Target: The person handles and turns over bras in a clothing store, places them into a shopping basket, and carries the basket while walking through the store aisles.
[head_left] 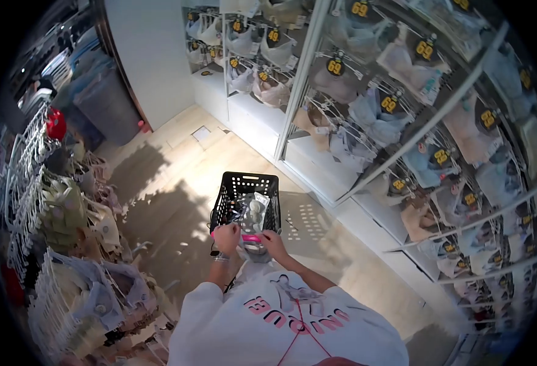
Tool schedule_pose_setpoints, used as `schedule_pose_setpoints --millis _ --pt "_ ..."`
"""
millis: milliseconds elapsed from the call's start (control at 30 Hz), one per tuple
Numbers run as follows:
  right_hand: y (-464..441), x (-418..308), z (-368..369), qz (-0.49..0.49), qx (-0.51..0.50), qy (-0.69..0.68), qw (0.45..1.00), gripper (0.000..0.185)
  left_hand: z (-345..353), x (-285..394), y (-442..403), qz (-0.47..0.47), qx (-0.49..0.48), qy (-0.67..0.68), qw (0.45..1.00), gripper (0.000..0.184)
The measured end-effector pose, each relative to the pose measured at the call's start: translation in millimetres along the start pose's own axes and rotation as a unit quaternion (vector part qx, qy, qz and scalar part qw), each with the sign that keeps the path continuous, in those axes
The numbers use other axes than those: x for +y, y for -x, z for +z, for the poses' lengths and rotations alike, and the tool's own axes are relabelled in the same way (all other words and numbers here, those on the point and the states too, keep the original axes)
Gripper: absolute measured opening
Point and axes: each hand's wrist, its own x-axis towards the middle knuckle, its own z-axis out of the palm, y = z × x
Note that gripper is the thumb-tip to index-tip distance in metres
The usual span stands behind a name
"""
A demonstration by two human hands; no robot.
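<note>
A black plastic basket (273, 201) with a perforated wall is in front of my body, with small packaged items (256, 208) inside. At its near edge, my left hand (226, 238) is closed, a bit of pink showing beside it; what it holds is hidden. My right hand (272, 243) is closed at the right end of a bright pink strip (252, 238), which lies across the gap between my hands. Beneath the strip hangs a greyish bundle (253, 249), too small to make out clearly.
Racks of bras on hangers (85, 287) stand close on the left. Along the right runs a wall display (366, 110) with price tags and white drawers (323, 165) below. A grey bin (110, 107) stands at the back left. Shadows cross the pale floor (189, 158).
</note>
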Motion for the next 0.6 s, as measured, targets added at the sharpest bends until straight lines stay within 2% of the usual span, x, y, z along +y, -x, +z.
schedule_pose_setpoints --millis 100,167,267,400,467,600 --pt "14 -15 20 0.006 0.048 0.028 0.998 0.028 4 -18 2 0.067 0.037 -0.004 0.997 0.028" --pt "26 -28 28 0.024 0.092 0.017 0.995 0.029 -4 -21 4 0.066 0.007 -0.036 0.997 0.029" --pt "41 -21 50 -0.027 0.137 -0.001 0.99 0.028 -2 -40 8 0.067 -0.022 -0.098 0.993 0.029" --pt "58 -35 69 -0.014 0.164 0.021 0.986 0.03 -30 -36 8 0.089 -0.104 -0.084 0.987 0.03" --pt "61 -40 79 -0.019 0.177 0.013 0.984 0.031 -34 -43 4 0.097 -0.129 -0.132 0.978 0.03" --pt "67 -44 96 -0.008 0.203 0.022 0.979 0.032 -39 -58 -2 0.15 -0.157 -0.117 0.969 0.029"
